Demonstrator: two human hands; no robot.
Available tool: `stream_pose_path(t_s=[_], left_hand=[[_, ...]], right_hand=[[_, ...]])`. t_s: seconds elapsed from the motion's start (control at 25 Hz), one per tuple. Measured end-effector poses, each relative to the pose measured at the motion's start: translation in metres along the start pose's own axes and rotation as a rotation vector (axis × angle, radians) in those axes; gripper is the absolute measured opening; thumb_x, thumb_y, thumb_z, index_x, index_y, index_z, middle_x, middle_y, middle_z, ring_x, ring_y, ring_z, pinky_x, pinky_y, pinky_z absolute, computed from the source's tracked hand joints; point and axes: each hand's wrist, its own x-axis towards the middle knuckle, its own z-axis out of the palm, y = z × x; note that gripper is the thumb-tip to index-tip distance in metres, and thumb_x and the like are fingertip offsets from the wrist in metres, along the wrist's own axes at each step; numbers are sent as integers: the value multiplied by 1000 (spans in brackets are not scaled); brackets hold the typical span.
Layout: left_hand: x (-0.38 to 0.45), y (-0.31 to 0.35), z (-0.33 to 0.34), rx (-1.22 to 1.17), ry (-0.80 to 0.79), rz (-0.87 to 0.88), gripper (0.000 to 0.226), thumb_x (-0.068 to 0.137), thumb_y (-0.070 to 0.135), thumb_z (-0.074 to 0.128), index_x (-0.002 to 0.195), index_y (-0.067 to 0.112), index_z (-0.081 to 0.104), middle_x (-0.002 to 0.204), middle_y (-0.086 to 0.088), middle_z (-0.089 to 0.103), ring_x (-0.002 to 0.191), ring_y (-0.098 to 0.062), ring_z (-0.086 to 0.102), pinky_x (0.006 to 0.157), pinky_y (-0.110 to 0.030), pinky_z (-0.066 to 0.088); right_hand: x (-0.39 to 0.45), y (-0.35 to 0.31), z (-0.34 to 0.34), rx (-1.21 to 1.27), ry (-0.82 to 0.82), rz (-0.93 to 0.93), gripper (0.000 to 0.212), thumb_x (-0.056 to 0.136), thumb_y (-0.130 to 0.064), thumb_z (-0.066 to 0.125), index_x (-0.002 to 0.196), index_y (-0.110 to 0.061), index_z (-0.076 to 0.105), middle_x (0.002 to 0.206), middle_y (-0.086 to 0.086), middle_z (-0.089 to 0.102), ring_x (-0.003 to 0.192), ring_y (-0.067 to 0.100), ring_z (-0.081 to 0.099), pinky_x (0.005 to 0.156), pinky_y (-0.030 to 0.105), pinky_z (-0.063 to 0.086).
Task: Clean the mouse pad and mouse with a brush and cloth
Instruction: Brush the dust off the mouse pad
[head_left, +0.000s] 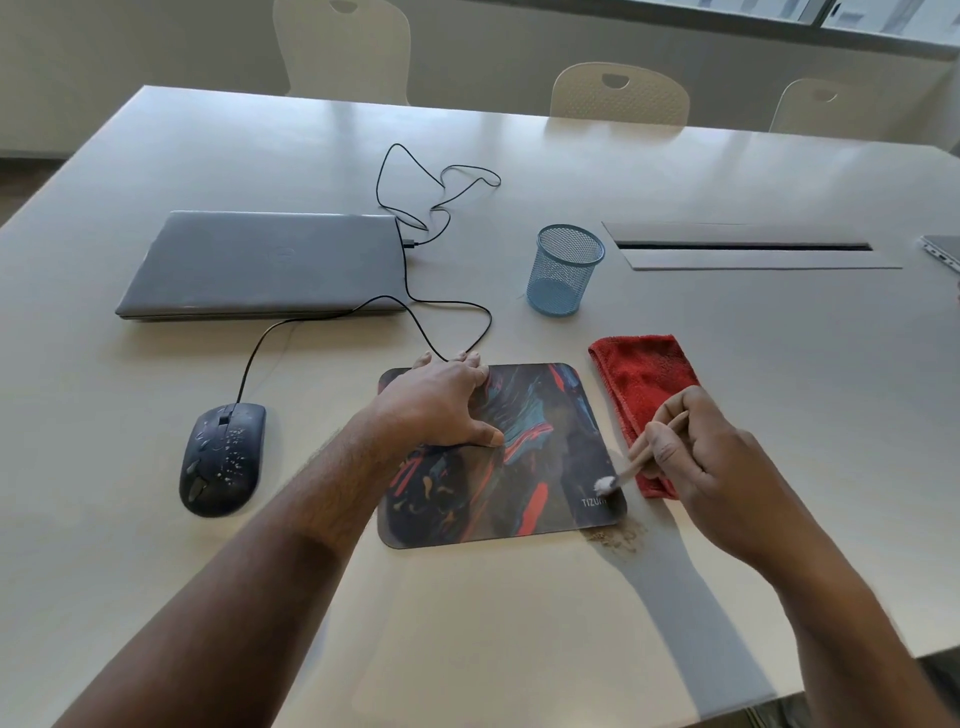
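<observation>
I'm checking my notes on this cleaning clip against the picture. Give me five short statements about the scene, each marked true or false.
1. The right hand holds the brush at the mouse pad's near right corner. True.
2. The left hand grips the mouse. False: it lies flat on the pad; the mouse sits apart, to the pad's left.
3. The red cloth lies to the right of the pad. True.
4. The laptop is open. False: its lid is shut.
5. The blue mesh cup holds pens. False: it looks empty.
</observation>
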Motion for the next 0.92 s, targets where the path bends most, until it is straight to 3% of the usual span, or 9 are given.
stream_pose_path(t_s=[0.12,0.32,0.48,0.56,0.72,0.84,0.92], left_hand=[[0,1,-1,-4,-2,-6,95,76,69,66,151,17,40,162,1,29,148,-15,23,122,-47,13],[-1,2,-1,-21,5,-9,91,76,69,67,147,17,44,158,2,34,146,-14,27,122,-45,12],[-1,3,-2,-21,1,-17,92,76,69,67,148,17,42,159,2,34,146,-15,28,121,-45,12],[-1,2,-2,-22,1,-18,93,76,69,67,149,17,42,161,3,31,146,-15,27,121,-44,12],[-2,2,-2,-27,4,-19,92,76,69,67,148,18,43,160,3,31,147,-14,26,121,-44,12],[-2,2,-2,-19,2,-22,94,76,69,67,151,18,40,161,3,29,147,-15,26,121,-44,13],[-2,2,-1,-18,3,-22,95,76,69,67,151,18,40,162,3,28,147,-15,25,121,-45,13]], right_hand=[[-1,1,-6,-43,-97,34,20,105,-31,48,88,-39,48,80,-7,76,76,12,74,77,52,62],[-2,-7,-5,14,19,-2,16,106,-34,48,90,-37,50,86,-12,75,75,13,72,70,46,61],[-2,-10,-2,-15,-63,-12,16,103,-40,44,88,-40,48,81,-5,75,72,18,73,71,55,62],[-2,-11,-1,59,-19,-42,17,105,-37,48,89,-41,50,84,-6,76,75,23,75,72,57,63],[0,-9,10,58,-35,-57,13,107,-32,50,94,-33,53,90,-13,76,82,12,76,76,46,63],[0,-7,7,2,-139,-60,21,107,-29,49,89,-40,49,88,-17,77,80,6,75,72,38,61],[0,-7,1,31,-96,-80,23,107,-28,50,88,-41,50,85,-15,77,77,9,75,69,38,61]])
